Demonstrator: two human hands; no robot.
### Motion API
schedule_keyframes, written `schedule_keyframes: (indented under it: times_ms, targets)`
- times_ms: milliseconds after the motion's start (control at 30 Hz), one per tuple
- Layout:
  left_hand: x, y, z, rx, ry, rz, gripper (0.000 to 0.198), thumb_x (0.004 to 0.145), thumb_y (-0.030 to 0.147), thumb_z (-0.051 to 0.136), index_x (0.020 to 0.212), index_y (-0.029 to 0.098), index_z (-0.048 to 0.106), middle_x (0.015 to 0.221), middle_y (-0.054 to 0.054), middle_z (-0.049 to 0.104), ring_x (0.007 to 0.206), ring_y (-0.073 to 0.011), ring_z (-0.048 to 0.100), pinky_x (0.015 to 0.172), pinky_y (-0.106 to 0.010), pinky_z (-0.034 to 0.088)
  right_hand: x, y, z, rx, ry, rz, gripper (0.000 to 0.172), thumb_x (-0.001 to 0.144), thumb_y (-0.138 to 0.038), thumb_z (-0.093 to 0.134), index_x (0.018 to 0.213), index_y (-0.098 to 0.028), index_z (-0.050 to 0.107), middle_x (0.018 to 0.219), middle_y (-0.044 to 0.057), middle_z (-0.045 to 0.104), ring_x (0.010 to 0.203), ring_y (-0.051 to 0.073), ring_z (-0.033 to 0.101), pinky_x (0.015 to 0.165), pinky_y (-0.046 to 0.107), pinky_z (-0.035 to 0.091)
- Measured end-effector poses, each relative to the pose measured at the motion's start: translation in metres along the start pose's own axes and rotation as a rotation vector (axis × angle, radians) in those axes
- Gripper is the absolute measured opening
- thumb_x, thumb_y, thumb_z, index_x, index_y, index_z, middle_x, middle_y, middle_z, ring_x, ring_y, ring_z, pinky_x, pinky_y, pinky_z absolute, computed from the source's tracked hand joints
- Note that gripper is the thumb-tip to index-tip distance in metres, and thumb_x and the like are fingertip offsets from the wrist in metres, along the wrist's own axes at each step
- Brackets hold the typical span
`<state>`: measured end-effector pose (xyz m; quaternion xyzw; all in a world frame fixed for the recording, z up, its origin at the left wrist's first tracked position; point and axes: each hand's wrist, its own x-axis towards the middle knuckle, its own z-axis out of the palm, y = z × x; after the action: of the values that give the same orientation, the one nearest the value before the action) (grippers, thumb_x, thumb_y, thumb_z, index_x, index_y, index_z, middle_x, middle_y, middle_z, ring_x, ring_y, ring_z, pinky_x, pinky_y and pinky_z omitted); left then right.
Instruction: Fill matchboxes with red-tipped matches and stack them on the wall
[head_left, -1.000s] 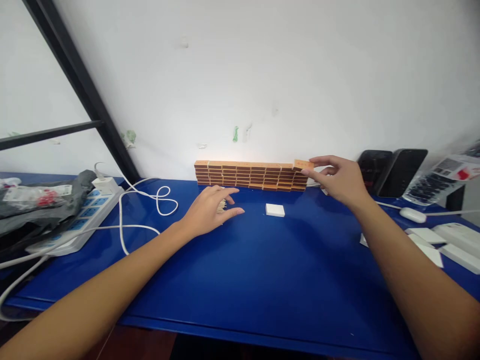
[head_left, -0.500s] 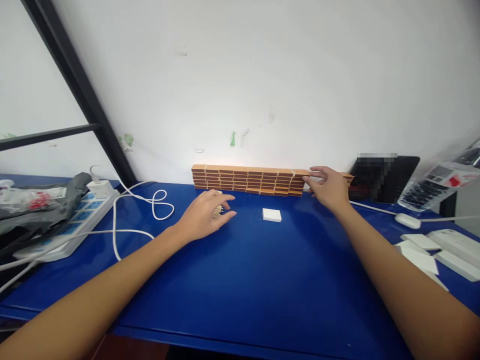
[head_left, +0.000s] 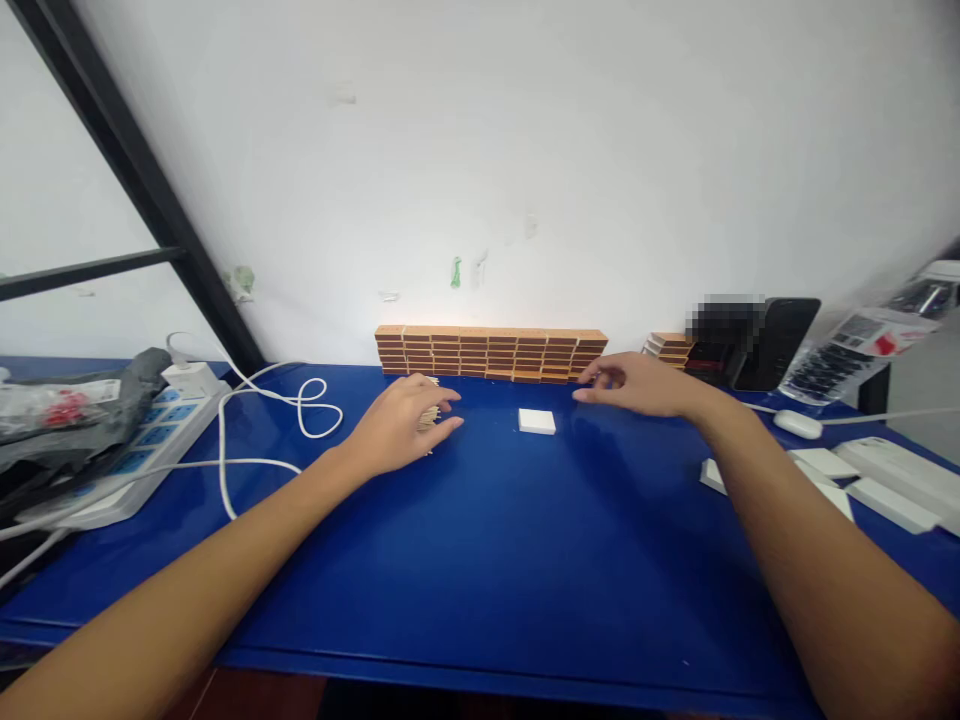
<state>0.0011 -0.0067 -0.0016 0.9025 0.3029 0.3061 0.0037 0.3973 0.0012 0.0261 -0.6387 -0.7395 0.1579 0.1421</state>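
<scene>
My left hand (head_left: 397, 425) rests on the table with thumb and fingers spread. A pile of thin pale matchsticks (head_left: 428, 415) lies against it, partly hidden behind the fingers. My right hand (head_left: 634, 385) hovers beside the right end of a long stack of matchboxes (head_left: 491, 352), its thumb and curled fingers apart and nothing visible between them. These small boxes have orange tops and dark brown sides, and stand in several layers along the wall. Between my hands lies a small white block-like piece (head_left: 536, 421).
More boxes (head_left: 667, 347) stand behind my right hand, near a black phone-like device (head_left: 776, 343) and a plastic bottle (head_left: 855, 350). White flat pieces (head_left: 892, 503) lie at right. A power strip (head_left: 161, 440) and white cables (head_left: 223, 440) occupy the left.
My right hand has moved left and slightly down from the stack's right end, where a gap now shows between the long stack and the boxes at right. My left hand has stayed by the matchsticks.
</scene>
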Motion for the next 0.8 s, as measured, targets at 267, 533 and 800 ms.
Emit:
schedule_keyframes:
  times_ms: [267,533,800]
  targets:
    - [0.004,-0.015,-0.012,0.060,0.013,-0.039,0.029,0.097,0.044,0.072,0.110,0.018,0.077,0.100,-0.009,0.078,0.098,-0.0257,0.070,0.091,-0.043,0.056,-0.009,-0.075,0.045,0.048,-0.136,-0.259,0.041,0.081,-0.054,0.079,0.103,-0.020,0.073,0.094,0.008,0.073,0.077,0.021,0.065,0.067,0.033,0.047]
    - [0.001,0.010,-0.008,-0.033,-0.026,0.167,0.071,0.092,0.051,0.080,0.153,0.023,0.055,0.127,-0.011,0.074,0.108,-0.0254,0.068,0.094,-0.041,0.055,-0.028,-0.124,0.061,0.609,-0.264,-0.238,0.050,0.094,-0.068,0.064,0.095,-0.019,0.074,0.069,0.000,0.063,0.055,0.013,0.053,0.052,0.028,0.043]
    - [0.004,0.004,-0.006,0.038,0.099,0.272,0.037,0.101,0.046,0.069,0.125,0.018,0.071,0.102,-0.008,0.079,0.089,-0.0221,0.069,0.081,-0.036,0.054,-0.025,-0.130,0.086,0.964,-0.237,-0.114,0.063,0.099,-0.076,0.052,0.088,-0.016,0.070,0.074,0.006,0.065,0.058,0.012,0.053,0.046,0.025,0.040]
